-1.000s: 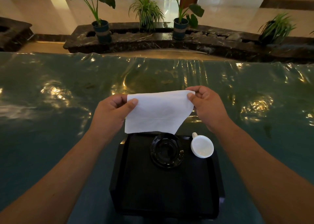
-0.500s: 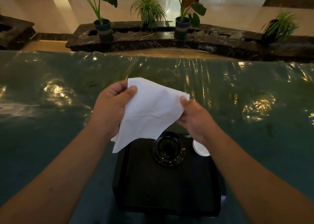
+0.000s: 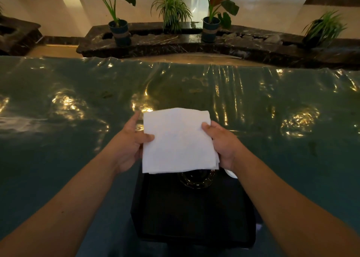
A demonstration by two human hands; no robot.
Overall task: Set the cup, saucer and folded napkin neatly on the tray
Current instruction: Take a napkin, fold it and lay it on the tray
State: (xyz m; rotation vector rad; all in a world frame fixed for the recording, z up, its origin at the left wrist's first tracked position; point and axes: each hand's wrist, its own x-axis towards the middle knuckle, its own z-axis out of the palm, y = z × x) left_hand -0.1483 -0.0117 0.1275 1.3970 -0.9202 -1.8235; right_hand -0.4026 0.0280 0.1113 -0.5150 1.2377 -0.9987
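A white napkin [image 3: 178, 141], folded into a rough square, is held in the air above the far end of the black tray [image 3: 192, 213]. My left hand [image 3: 129, 145] grips its left edge and my right hand [image 3: 224, 143] grips its right edge. Below the napkin's lower edge the dark glossy saucer [image 3: 196, 179] lies on the tray, mostly hidden. Only a sliver of the white cup [image 3: 230, 173] shows beside my right wrist at the tray's far right corner.
The tray stands on a table under a shiny, wrinkled green plastic cover [image 3: 78, 120]. Beyond the table's far edge runs a dark marble ledge [image 3: 175, 42] with several potted plants.
The napkin went from hanging open between both hands to a folded square. Both hands came closer together and lower, over the tray's far end, hiding most of the saucer and cup.
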